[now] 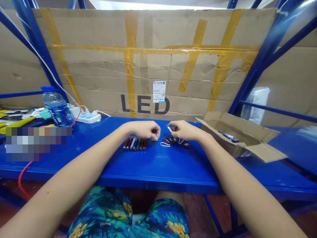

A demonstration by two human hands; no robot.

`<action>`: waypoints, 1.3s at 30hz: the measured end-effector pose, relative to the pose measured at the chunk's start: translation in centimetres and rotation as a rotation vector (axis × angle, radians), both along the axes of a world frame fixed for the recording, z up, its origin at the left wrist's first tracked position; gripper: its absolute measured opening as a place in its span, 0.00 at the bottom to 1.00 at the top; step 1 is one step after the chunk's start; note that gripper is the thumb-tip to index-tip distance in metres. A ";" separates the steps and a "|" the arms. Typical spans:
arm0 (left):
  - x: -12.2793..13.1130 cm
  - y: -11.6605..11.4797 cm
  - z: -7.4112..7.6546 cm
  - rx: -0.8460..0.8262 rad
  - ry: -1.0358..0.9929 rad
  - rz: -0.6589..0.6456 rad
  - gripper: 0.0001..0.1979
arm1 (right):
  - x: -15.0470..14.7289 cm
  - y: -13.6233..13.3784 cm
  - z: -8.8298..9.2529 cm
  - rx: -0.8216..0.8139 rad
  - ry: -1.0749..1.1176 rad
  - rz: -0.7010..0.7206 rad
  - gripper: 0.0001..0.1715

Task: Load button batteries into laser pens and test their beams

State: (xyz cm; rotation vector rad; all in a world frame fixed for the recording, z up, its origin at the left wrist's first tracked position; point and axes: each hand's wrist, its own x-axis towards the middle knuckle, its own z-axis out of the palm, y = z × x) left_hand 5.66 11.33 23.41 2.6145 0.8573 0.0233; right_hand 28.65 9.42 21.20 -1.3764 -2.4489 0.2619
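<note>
My left hand [146, 129] rests curled on the blue shelf [158, 165], its fingertips just right of a row of several small coloured metal tubes [134, 143] lying side by side. Whether it holds anything is hidden. My right hand [184, 130] pinches a small silver tube [169, 129] between thumb and fingers. It hovers over a heap of several coloured carabiner clips [175, 142]. The two hands are a few centimetres apart.
An open cardboard box [237, 138] sits at the right with small items inside. A water bottle [57, 107] and a white power strip [88, 117] stand at the back left. A taped cardboard sheet marked LED [148, 66] forms the back wall. Blue rack posts flank both sides.
</note>
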 end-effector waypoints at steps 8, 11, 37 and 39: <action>2.0 -2.0 -1.5 -0.025 0.160 -0.026 0.03 | -0.1 -0.2 0.1 -0.017 -0.003 -0.019 0.22; 1.8 -1.6 -1.6 -0.015 0.130 -0.016 0.04 | -0.1 -0.2 0.1 -0.015 -0.001 -0.016 0.21; -3.0 5.6 -3.1 0.332 0.100 0.344 0.06 | 0.0 0.1 -0.2 -0.039 0.020 -0.004 0.22; -2.9 5.7 -3.1 0.307 0.100 0.364 0.05 | 0.0 0.1 -0.2 -0.042 0.019 -0.009 0.22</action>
